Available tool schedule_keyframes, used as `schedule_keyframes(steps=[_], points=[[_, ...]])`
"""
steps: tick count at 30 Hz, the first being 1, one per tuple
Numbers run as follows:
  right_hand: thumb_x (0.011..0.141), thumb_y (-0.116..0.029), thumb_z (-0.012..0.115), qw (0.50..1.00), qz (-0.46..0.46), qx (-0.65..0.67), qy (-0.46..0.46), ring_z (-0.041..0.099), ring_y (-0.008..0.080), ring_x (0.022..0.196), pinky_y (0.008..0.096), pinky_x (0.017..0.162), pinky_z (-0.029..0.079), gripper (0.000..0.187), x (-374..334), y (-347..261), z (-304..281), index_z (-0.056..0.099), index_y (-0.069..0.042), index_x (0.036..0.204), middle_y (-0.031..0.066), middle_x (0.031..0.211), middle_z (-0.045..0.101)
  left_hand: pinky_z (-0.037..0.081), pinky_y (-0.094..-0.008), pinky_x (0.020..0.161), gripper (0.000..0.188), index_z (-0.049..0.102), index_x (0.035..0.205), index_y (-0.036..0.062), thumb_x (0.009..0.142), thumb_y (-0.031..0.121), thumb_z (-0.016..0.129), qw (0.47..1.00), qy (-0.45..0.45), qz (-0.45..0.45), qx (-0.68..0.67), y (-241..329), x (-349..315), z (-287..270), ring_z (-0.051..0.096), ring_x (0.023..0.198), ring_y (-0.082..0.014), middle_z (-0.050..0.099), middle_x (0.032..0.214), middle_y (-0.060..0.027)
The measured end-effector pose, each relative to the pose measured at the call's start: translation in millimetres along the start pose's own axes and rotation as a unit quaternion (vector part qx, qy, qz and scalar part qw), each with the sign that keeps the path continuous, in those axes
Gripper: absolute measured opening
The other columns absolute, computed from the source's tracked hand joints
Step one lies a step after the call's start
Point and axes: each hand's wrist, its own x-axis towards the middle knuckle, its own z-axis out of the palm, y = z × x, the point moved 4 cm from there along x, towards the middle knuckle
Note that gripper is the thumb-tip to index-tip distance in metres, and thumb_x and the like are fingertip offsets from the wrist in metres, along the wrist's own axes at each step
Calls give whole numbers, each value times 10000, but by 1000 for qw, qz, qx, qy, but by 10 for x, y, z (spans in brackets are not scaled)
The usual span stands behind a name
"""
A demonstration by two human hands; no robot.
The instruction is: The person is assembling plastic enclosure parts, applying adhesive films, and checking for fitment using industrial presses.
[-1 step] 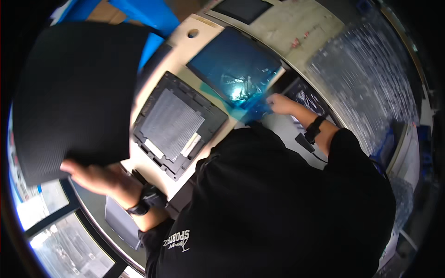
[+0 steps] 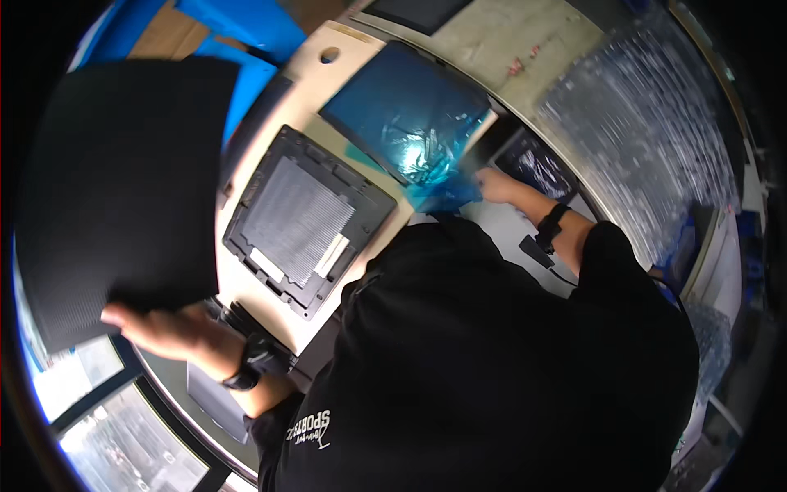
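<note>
- Black sheet point(image 2: 123, 189) at nine o'clock: thin, light, probably floppy; our left hand point(image 2: 164, 328) grips its lower edge.
- Right hand point(image 2: 492, 184) pinches blue film point(image 2: 443, 193) at one o'clock.

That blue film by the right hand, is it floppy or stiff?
Probably floppy: the blue film bunches and folds where the right hand pinches it. It looks thin and see-through, so likely very light. It may cling or tear if tugged hard.

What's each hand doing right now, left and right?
Left hand: closed on the lower edge of a large black sheet, held up.
Right hand: pinching blue film at the corner of the blue-covered panel.
</note>
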Motion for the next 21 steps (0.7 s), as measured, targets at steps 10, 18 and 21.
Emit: schedule_keyframes(steps=[10,18,21], points=[[759,-200,596,960,225,-158,48,535,309,1147,481,919,404,302,402,434,1300,682,-101,1032,133,1118,640,287,-513,1086,540,475,1281,-38,1007,404,329,974,50,46,217,145,-119,89,438,1202,-333,441,1346,-193],[806,-224,565,980,149,-110,-65,562,349,1114,471,937,430,335,1154,-103,2083,651,-65,1087,176,1218,579,264,-503,1102,518,508,1267,14,972,426,398,977,13,11,215,-20,-59,-356,389,1242,-351,399,1370,-175],[807,-223,566,985,127,-92,-75,563,351,1110,471,935,430,337,1172,-358,2407,647,-64,1092,179,1213,581,312,-490,1078,493,541,1234,4,967,404,432,958,69,56,272,-28,-115,-397,433,1200,-349,455,1313,-174]])
